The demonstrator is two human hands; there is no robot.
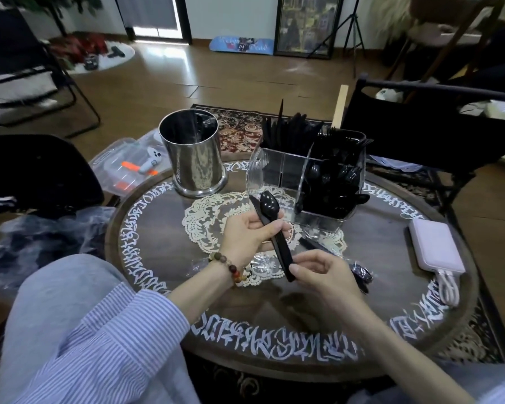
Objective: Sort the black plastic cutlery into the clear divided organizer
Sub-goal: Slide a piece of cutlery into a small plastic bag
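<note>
You're mid-sort: your left hand [250, 234] grips a spoon [270, 207] and knife [257, 209] together over the table's middle, your right hand [322, 272] pinches their handle ends, so next separate them and drop each into its compartment of the organizer [274, 170] toward the far edge.

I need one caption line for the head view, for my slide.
Both hands hold a black spoon and knife before the clear organizer.

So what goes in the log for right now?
left hand: holds spoon and knife | right hand: pinches handle ends | organizer: partly filled | phase: sorting
</note>
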